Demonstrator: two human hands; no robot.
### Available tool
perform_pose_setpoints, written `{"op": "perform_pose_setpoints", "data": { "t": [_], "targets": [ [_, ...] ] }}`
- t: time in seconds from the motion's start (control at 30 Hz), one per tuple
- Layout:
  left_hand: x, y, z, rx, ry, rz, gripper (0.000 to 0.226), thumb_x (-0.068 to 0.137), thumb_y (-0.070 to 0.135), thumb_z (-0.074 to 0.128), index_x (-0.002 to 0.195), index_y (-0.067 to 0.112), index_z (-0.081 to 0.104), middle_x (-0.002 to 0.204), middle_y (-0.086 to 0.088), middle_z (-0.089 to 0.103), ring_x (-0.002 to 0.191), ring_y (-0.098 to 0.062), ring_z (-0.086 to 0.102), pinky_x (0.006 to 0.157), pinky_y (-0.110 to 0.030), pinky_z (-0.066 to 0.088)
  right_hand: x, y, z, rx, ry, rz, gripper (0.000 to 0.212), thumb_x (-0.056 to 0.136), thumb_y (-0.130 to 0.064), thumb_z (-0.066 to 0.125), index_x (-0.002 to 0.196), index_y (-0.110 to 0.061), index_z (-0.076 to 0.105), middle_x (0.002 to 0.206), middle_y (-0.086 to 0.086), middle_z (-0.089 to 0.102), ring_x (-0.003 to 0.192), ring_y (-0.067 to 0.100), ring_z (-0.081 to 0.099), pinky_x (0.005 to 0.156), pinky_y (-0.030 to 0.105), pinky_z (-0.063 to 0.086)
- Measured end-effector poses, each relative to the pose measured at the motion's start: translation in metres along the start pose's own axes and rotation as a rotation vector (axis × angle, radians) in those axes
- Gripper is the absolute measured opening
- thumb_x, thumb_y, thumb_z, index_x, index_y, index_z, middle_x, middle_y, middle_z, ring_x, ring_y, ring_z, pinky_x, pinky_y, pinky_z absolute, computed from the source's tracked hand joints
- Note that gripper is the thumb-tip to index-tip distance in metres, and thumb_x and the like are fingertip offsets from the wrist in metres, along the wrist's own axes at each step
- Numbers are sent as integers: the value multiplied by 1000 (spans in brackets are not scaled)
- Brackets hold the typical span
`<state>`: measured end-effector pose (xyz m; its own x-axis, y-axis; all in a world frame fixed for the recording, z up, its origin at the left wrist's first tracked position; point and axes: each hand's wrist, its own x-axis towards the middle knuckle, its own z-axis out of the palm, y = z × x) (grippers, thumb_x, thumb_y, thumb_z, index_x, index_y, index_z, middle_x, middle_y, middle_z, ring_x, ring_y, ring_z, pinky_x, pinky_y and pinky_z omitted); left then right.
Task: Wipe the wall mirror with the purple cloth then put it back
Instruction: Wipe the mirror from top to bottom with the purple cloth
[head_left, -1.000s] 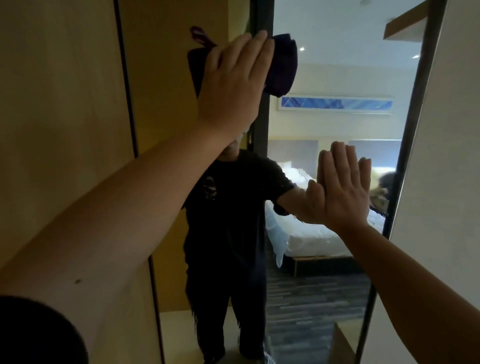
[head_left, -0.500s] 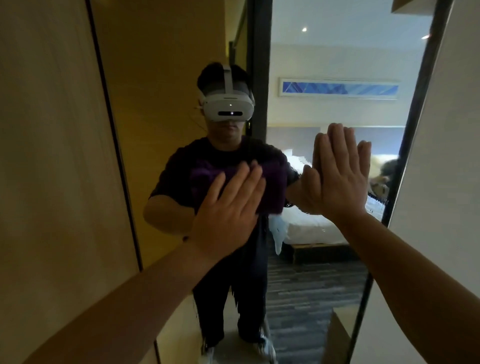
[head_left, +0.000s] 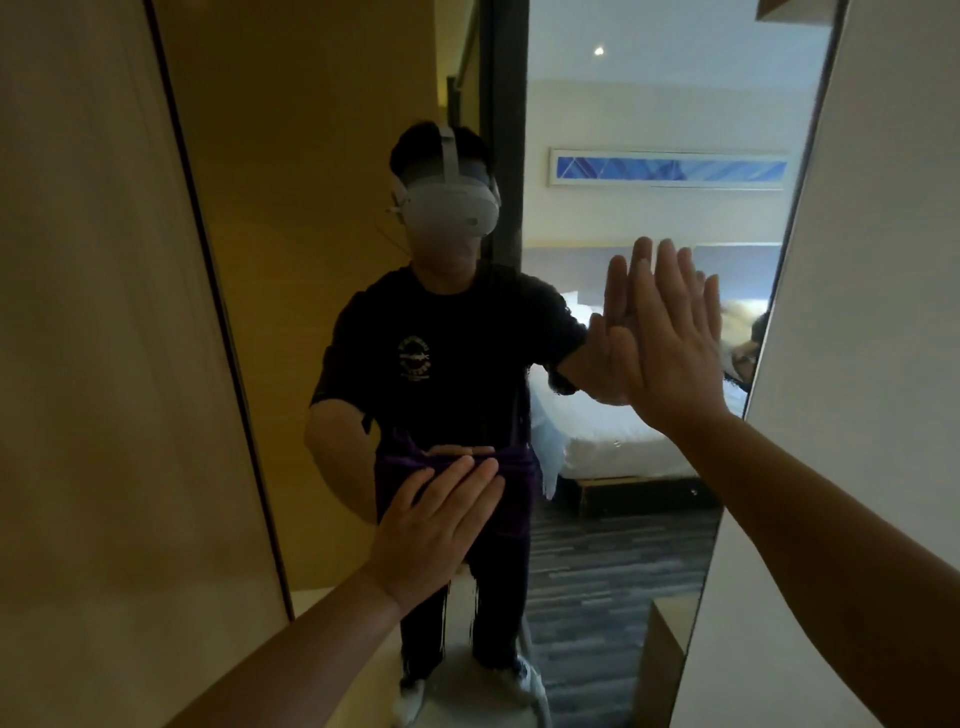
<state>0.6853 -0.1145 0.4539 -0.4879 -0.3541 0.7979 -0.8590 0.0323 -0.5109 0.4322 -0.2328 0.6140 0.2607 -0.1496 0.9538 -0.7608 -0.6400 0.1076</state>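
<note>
Mirror (head_left: 623, 93) upright on wall, dark-framed, between wood panel (head_left: 104, 364) at 9 o'clock and pale wall (head_left: 872, 312) at 3 o'clock.

Left hand (head_left: 431, 530) at 6 o'clock of the glass, flat, fingers extended and close together, palm pressing cloth (head_left: 506, 499) against mirror. Not a pinch; held by flat pressure only. Cloth purple, bunched, showing past the fingertips toward 12 and 3 o'clock of the hand; remainder hidden under the palm. Cloth and its reflection hard to separate in dim light.

Right hand (head_left: 670, 343) at 3 o'clock of the glass, near the right frame edge, open and flat, fingers up and slightly spread, palm toward the glass. Meets its own reflection at the palm; appears in contact, holding nothing.

Both forearms bare, entering from 7 and 4 o'clock of the view.

Reflected in mirror: person in dark shirt and dark trousers wearing white headset (head_left: 447, 202); bed (head_left: 613, 441) with white linen at 3 o'clock behind the person; blue framed picture (head_left: 670, 169) on far wall at 1 o'clock; ceiling light (head_left: 599, 50) at 12 o'clock; striped dark floor (head_left: 597, 597) at 5 o'clock.
</note>
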Motion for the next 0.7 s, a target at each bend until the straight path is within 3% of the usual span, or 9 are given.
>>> {"op": "perform_pose_setpoints", "data": {
  "t": [0.07, 0.17, 0.4, 0.53, 0.63, 0.7],
  "targets": [
    [19, -5, -13, -54, -2, -23, 36, 103, 14, 43, 138, 15, 52, 139, -4, 57, 120, -24, 57, 94, -40, 42, -4, 17, -12, -61, -41, 67, 61, 104, -42, 22, 157, -16, 5, 163, 9, -2, 151, 25, -7, 123, 51, -2],
    [71, -21, -31, -97, 90, -112, 39, 99, 9, 47, 137, 12, 50, 133, -8, 61, 112, -27, 58, 86, -40, 43, -9, 42, -16, -143, -124, 77, 62, 105, -45, 19, 157, -12, 9, 164, 17, 3, 152, 28, -7, 122, 51, -3],
    [281, -88, -63, 30, 300, -221, 49, 91, 14, 58, 139, 9, 50, 135, -10, 59, 120, -29, 50, 97, -45, 43, -13, 54, 1, -154, -77, 16, 62, 103, -44, 18, 156, -14, 6, 164, 13, 1, 152, 29, -5, 121, 57, 5],
    [339, -92, -69, 141, 171, -223, 52, 96, 29, 47, 146, 13, 44, 149, -8, 47, 135, -30, 45, 107, -45, 36, -12, 55, 2, -132, -66, 11, 61, 103, -44, 18, 156, -15, 9, 164, 9, -1, 152, 30, -4, 121, 59, 7],
    [329, -80, -64, 169, 72, -239, 62, 100, 41, 37, 154, 13, 28, 161, -10, 26, 149, -29, 23, 119, -48, 19, -13, 54, 1, -117, -61, 9, 60, 104, -44, 18, 155, -12, 19, 164, 11, 3, 152, 28, -4, 120, 59, 7],
    [308, -66, -59, 167, 41, -228, 64, 100, 43, 36, 155, 11, 26, 162, -11, 23, 150, -29, 20, 121, -50, 16, -13, 55, 0, -95, -55, 13, 59, 105, -43, 19, 154, -11, 23, 164, 12, 8, 152, 27, -5, 121, 57, 5]
  ]
}}
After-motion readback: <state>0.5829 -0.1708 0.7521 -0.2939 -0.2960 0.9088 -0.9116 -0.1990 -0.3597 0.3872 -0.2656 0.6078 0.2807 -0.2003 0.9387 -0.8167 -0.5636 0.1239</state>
